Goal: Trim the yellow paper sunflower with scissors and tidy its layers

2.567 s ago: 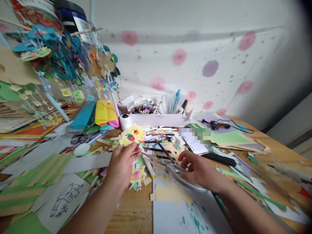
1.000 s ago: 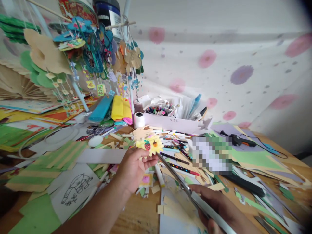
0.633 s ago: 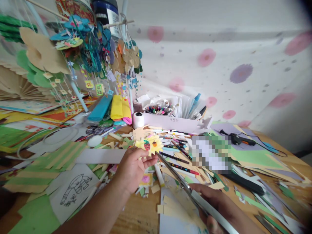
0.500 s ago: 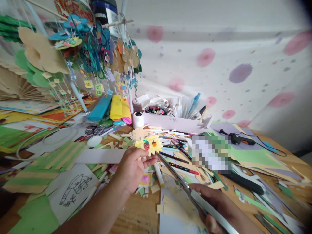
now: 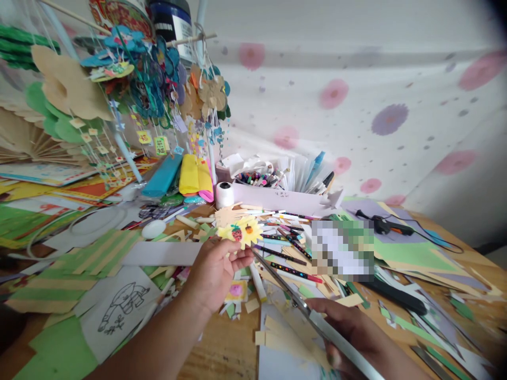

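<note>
My left hand [image 5: 216, 272] pinches a small yellow paper flower [image 5: 241, 232] with a strawberry and an orange fruit drawn on it, held up over the cluttered table. My right hand [image 5: 348, 330] grips long metal scissors [image 5: 295, 301] at the lower right. The blades point up and left, and their tips reach the flower's lower right edge. Pens and paper scraps lie under both hands.
A white box of markers [image 5: 277, 192] stands behind, with a tape roll [image 5: 225, 194] beside it. Hanging paper ornaments [image 5: 158, 84] fill the upper left. A glue gun [image 5: 386, 226] lies at right. A drawing sheet [image 5: 121, 306] and striped green paper [image 5: 95, 253] lie at left.
Since 2.6 s ago, my right hand has lifted the scissors off the table and aimed them at the flower. In the last second the flower shifted slightly left; the blades stay at its edge.
</note>
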Demonstrator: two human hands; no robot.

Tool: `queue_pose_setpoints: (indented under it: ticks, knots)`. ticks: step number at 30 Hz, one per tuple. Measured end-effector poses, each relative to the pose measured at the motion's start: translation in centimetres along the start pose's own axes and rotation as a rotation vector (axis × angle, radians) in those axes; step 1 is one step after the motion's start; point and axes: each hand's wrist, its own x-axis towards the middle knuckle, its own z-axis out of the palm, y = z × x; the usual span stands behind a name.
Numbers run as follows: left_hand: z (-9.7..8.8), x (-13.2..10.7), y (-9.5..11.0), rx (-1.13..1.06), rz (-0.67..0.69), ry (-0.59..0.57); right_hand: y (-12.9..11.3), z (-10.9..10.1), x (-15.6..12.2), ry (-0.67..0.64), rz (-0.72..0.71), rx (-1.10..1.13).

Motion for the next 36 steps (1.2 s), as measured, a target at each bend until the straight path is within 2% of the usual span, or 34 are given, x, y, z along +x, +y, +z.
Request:
queue_pose_setpoints:
  ticks: [6, 10, 14, 21, 29, 36]
  knots:
    - [-0.2, 0.2, 0.2, -0.014, 0.03, 0.03, 0.3, -0.3, -0.1, 0.003, 0.05, -0.041]
    - [-0.2, 0.3, 0.3, -0.017, 0.035, 0.026, 0.3, -0.7, 0.0, 0.079, 0.081, -0.055]
    - [-0.2, 0.2, 0.2, -0.02, 0.035, 0.013, 0.2, -0.8, -0.1, 0.146, 0.037, -0.091]
    - [-0.1, 0.2, 0.2, -0.023, 0.038, 0.007, -0.3, -0.6, -0.1, 0.081, 0.024, -0.098]
    - [-0.1, 0.1, 0.3, -0.022, 0.026, 0.013, -0.2, -0.9, -0.1, 0.107, -0.078, -0.102]
    - [0.0, 0.1, 0.7, -0.044, -0.007, 0.014, 0.7, -0.8, -0.3, 0.14, -0.022, -0.189]
